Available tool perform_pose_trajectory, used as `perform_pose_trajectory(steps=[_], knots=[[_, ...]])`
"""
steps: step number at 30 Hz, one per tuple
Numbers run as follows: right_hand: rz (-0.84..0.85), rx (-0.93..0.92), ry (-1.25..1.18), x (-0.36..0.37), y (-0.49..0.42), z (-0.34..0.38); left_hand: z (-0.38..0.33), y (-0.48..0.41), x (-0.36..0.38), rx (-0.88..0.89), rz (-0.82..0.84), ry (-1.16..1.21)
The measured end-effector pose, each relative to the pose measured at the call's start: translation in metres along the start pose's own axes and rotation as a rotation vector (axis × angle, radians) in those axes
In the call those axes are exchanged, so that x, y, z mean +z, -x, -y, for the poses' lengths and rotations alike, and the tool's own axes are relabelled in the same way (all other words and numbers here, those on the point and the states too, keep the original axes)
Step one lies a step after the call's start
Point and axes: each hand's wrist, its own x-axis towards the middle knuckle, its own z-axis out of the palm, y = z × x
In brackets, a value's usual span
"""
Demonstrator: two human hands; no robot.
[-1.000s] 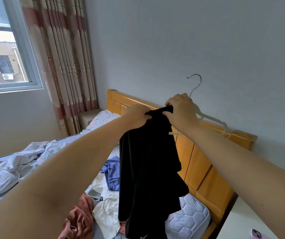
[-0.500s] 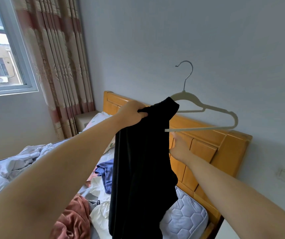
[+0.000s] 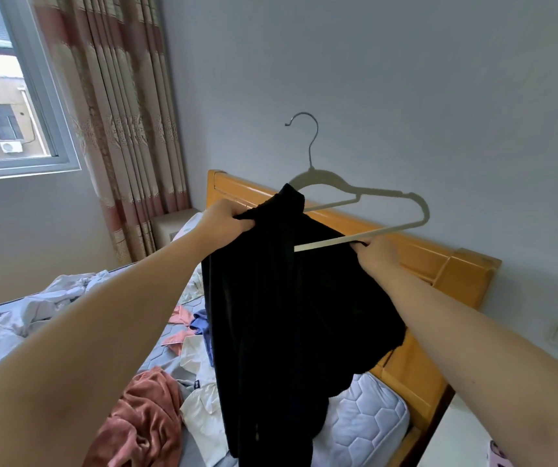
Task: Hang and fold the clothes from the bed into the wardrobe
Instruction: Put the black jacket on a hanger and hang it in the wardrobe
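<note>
1. Black garment (image 3: pixel 291 315) hangs in the air above the bed (image 3: pixel 365 423), bunched over the left shoulder of the pale hanger (image 3: pixel 389 193). The hanger's right shoulder is bare, so the weight sits on one side and the hanger may tip and shed the cloth
2. The left hand (image 3: pixel 227 220) has its fingers clamped on a gathered fold at the top of the garment. If that fold slides out, the cloth probably drops onto the bed
3. The right hand (image 3: pixel 377 252) has its fingers closed on the garment's edge at the hanger's lower bar. A hard pull there could drag the cloth off the covered shoulder, or wind it round the bar instead of spreading it
4. The hanger's hook rests on nothing, and how the hanger is borne is hidden behind the cloth, so it could twist loose
5. The wardrobe is not in view, and a half-seated garment is likely to slip on the way to it
6. In hand: one hanger, one black garment, two hands
7. On the bed: one rust-pink garment (image 3: pixel 142 423), one white garment (image 3: pixel 200 409), one blue garment (image 3: pixel 203 323), two small pink pieces (image 3: pixel 180 315) and one heap of pale bedding (image 3: pixel 35 308)
8. Around it: one wooden headboard (image 3: pixel 456 274), one curtain (image 3: pixel 119 112), one window (image 3: pixel 8 96)
</note>
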Motion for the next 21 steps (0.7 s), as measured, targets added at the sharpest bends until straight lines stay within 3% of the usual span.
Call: perform_pose_trajectory(steps=[2,4,6,9,11,15,21], knots=[[-0.034,-0.029,0.197,-0.002,0.009,0.005,-0.003,-0.001,0.003,0.002,0.006,0.040],[-0.023,0.005,0.215,0.004,0.023,0.007,-0.009,-0.004,0.006,0.013,0.007,0.063],[0.089,0.062,0.011,0.017,0.039,0.011,-0.013,-0.007,0.007,0.025,0.002,0.069],[0.384,0.163,-0.504,0.037,0.059,0.023,-0.016,-0.012,0.009,0.023,-0.002,0.079],[0.511,0.145,-0.696,0.043,0.066,0.028,-0.016,-0.015,0.010,0.020,-0.011,0.085],[0.607,-0.053,-0.484,0.053,0.071,0.025,-0.015,-0.016,0.012,0.005,-0.032,0.125],[0.611,0.012,-0.240,0.066,0.066,0.011,-0.018,-0.010,0.011,-0.013,-0.034,0.216]])
